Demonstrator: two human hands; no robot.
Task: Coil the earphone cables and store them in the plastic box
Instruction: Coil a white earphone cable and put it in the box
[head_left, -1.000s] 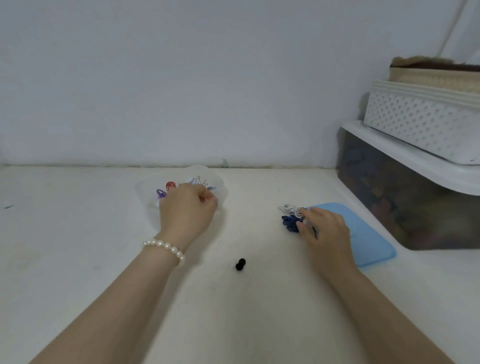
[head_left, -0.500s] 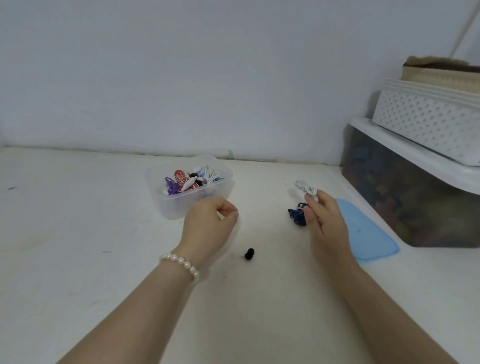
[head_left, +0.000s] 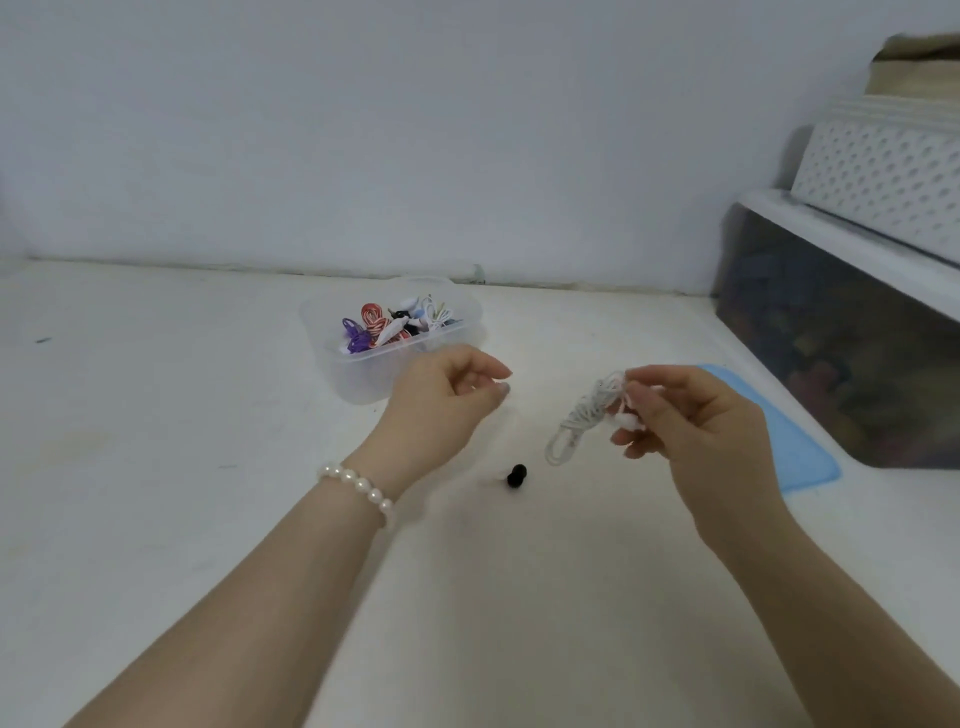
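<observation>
Nearest, two bare forearms reached out over the white surface (head_left: 156, 467), the left wrist wearing a pearl bracelet (head_left: 358, 486). A small black earbud tip (head_left: 516, 475) lay on the surface between the arms, touching neither. The right hand (head_left: 691, 431) was raised above the surface, its fingertips (head_left: 631, 422) pinching a bundle of white earphone cable (head_left: 582, 415) that hung down and to the left in loose loops, clear of the surface. The left hand (head_left: 441, 400) hovered just beside it, fingers loosely curled and holding nothing, the thumb and forefinger close together but apart from the cable. Behind the right hand a blue lid (head_left: 800, 457) lay flat. Farther back, just beyond the left hand, stood the clear plastic box (head_left: 358, 374), open-topped, with several coiled earphones (head_left: 384, 325) inside: purple, red-and-white striped, white and dark ones. Off to the right a dark storage bin (head_left: 841, 353) with a white lid carried a white perforated basket (head_left: 883, 176). The wall (head_left: 415, 130) closed the scene.
</observation>
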